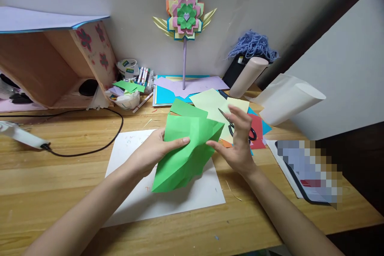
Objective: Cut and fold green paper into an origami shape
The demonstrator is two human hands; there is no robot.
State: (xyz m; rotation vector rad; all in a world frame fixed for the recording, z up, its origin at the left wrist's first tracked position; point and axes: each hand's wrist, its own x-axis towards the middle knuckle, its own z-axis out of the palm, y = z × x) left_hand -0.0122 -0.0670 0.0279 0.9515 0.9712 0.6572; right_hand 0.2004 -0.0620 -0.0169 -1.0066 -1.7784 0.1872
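Two bare forearms come in from the lower corners of the frame, and each one ends in one hand. At the centre is one creased green paper point(186, 148), folded, with its lowest corner above one white sheet point(138, 202). Left hand point(154, 150) is closed on its left edge: thumb lies on top, while the other fingers are mostly hidden. Right hand point(237, 140) is open, fingers raised and holding nothing – its thumb tip is at the right edge of the green paper, but I cannot tell if it touches.

Behind the right hand lies one pair of scissors point(224, 114), on coloured papers. Further back, two paper rolls lean, one pinkish point(249, 77) and one white point(297, 102). One paper flower point(186, 16) stands at upper centre.

The wooden table point(180, 236) gives a wide strip of room left of the white sheet – up to one black cord point(67, 156) – and a narrower strip below it. Its near edge slants across the lower right.
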